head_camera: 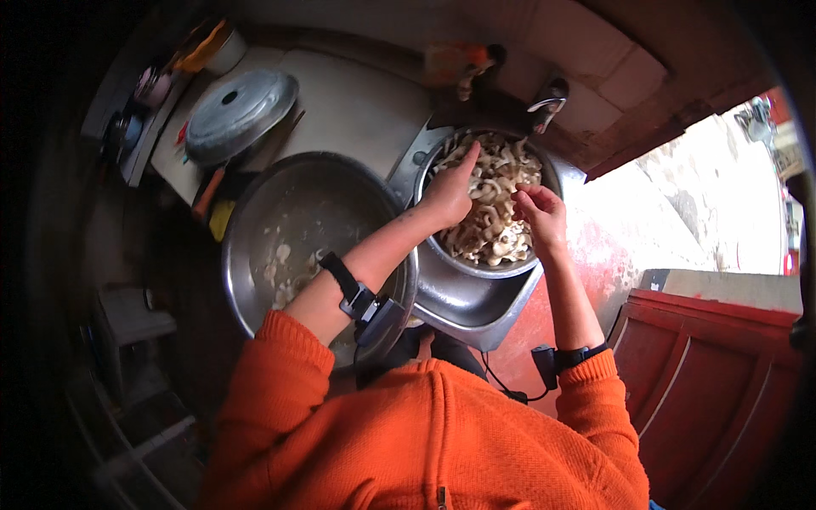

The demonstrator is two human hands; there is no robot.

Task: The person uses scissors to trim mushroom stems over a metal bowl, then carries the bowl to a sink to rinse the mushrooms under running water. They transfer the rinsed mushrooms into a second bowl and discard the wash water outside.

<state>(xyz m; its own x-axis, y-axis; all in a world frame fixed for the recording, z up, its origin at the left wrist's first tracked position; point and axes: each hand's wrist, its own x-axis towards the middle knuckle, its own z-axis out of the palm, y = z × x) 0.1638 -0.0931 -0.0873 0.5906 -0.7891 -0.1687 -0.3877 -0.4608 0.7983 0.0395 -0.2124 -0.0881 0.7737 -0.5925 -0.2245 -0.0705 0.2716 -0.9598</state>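
Note:
Mushroom pieces (489, 207), pale and brown, fill a round metal bowl (484, 270) that rests over the sink. My left hand (451, 194) is over the left part of the heap, one finger pointing towards the far rim; its palm side is hidden. At the right of the heap, my right hand (542, 213) has its thumb and fingertips drawn together just over the mushrooms. Whether a small piece is pinched there cannot be made out. Under my left forearm stands a wide metal basin (319, 185) with cloudy water and a few loose mushroom bits (280, 255).
The steel sink (472, 306) shows below the bowl, with a faucet (549, 105) behind it. A large metal lid (239, 115) lies on the counter (357, 95) at the far left. A wooden handle (209, 193) juts out beside the basin. Red panelling (688, 357) stands at right.

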